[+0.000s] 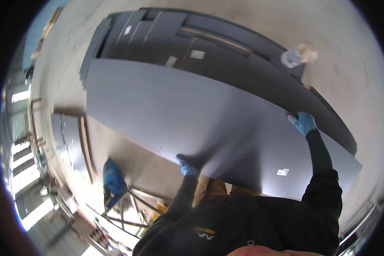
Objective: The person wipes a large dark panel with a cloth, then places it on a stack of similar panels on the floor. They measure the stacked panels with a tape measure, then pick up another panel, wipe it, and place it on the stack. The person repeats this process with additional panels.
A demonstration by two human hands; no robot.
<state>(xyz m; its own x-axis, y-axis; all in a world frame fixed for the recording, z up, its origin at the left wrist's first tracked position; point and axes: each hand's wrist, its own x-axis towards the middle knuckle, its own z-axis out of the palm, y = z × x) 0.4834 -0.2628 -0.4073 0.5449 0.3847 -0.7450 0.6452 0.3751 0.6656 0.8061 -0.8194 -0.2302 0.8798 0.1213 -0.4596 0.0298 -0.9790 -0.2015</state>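
Note:
A long, flat dark-grey panel (166,104) spans the view in front of me, with a small white label (282,172) on its near right part. My left hand (187,166), in a blue glove, grips the near long edge; its thumb lies over the top and the other fingers are hidden below. Over at the far long edge, my right hand (304,123), also gloved in blue, is closed round the rim with part of its fingers out of sight. Behind this panel lies a stack of similar dark panels (243,70), which its far side partly overlaps.
A clear plastic bag (291,58) rests by the stack's far right. On the left, more grey panels (66,138) lie low with a wooden strip along one side. A blue bag-like bundle (113,182) and a metal frame (136,205) stand at my near left.

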